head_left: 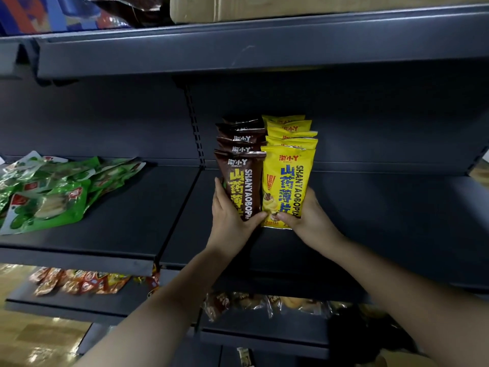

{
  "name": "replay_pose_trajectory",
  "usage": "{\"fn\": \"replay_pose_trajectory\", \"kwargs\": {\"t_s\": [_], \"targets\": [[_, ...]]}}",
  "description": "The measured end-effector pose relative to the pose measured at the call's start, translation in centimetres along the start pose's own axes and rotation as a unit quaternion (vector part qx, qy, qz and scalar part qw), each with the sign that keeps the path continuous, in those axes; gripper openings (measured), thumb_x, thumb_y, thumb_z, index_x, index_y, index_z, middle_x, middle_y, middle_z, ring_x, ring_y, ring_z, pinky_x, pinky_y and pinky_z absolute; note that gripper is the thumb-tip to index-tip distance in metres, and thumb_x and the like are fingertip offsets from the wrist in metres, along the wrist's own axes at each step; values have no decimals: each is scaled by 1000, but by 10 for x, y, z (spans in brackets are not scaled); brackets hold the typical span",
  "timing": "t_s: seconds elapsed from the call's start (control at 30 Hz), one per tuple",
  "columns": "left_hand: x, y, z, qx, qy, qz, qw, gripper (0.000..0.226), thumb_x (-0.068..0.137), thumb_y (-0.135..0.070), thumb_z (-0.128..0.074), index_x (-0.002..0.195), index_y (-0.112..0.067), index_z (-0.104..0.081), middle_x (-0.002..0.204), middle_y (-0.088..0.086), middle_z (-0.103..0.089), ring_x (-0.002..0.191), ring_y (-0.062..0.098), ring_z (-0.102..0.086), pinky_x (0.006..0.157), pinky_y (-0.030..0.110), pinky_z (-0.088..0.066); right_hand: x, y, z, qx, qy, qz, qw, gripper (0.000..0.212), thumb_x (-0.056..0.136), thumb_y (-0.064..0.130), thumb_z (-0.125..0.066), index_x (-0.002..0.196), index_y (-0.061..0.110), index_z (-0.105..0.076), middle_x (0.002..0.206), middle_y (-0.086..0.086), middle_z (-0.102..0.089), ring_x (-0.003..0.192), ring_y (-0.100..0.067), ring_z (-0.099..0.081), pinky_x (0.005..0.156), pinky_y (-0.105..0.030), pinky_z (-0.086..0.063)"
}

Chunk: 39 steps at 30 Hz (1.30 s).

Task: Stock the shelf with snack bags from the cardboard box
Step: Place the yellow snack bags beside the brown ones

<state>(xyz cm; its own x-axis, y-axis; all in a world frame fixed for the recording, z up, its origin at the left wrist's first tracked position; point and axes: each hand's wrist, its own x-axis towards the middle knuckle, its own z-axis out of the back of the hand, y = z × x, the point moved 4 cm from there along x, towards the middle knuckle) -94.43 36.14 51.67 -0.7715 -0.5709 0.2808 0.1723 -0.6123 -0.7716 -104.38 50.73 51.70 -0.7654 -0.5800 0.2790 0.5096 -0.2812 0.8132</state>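
Two rows squared up on the shelf (370,207)

Left hand (229,215) grips the brown bag (242,181), right hand (308,214) the yellow bag (288,181), apparently keeping both upright.

- cardboard box (317,6) up top is chopped off by the frame edge
- rear brown bags (242,136) and rear yellow bags (289,133) only show their tops
- packets (264,304) on the lower shelf are too blurry to read
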Motion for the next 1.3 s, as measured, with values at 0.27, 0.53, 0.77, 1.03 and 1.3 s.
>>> {"fn": "replay_pose_trajectory", "kwargs": {"t_s": [0.27, 0.53, 0.77, 1.03, 1.3], "targets": [[3, -4, 8, 83, 28, 25, 996, 112, 75, -47, -71, 149, -8, 3, 149, 14, -23, 135, 29, -34, 105, 46, -39, 4, -4, 6, 26, 21, -103, 994, 72, 78, 25, -78, 135, 13, -35, 128, -1, -52, 117, -16, -51, 95, -30, -41], [-7, -5, 11, 202, 0, 94, 975, 117, 73, -68, -58, 148, -3, 6, 147, 19, -25, 138, 33, -27, 109, 44, -28, -4, 0, 12, -21, 9, -141, 990, 66, 78, 32, -77, 129, 8, -43, 126, -7, -55, 116, -23, -56, 89, -33, -46], [-45, -32, 5, 169, -173, 111, 964, 73, 92, -42, -47, 145, 1, -20, 149, 19, -24, 139, 34, -22, 111, 45, -23, -34, 3, 40, -88, 10, -100, 991, 40, 94, 22, -58, 127, 0, -55, 129, -15, -59, 120, -26, -55, 91, -25, -38], [-113, -86, -38, 70, -125, -61, 988, 28, 86, -3, -48, 113, 4, -49, 115, 21, -51, 103, 38, -51, 81, 45, -43, -96, -14, 97, 33, 18, -75, 996, 23, 96, 4, -45, 98, 16, -64, 89, 1, -63, 76, -14, -60, 79, -33, -53], [-210, -127, -113, 64, -26, -82, 994, 23, 84, -7, -50, 105, -4, -56, 97, 14, -63, 86, 35, -60, 68, 40, -49, -181, -23, 151, 11, 135, -71, 988, 26, 98, 9, -43, 87, 24, -61, 73, 0, -64, 59, -11, -59, 55, -22, -49]]}}
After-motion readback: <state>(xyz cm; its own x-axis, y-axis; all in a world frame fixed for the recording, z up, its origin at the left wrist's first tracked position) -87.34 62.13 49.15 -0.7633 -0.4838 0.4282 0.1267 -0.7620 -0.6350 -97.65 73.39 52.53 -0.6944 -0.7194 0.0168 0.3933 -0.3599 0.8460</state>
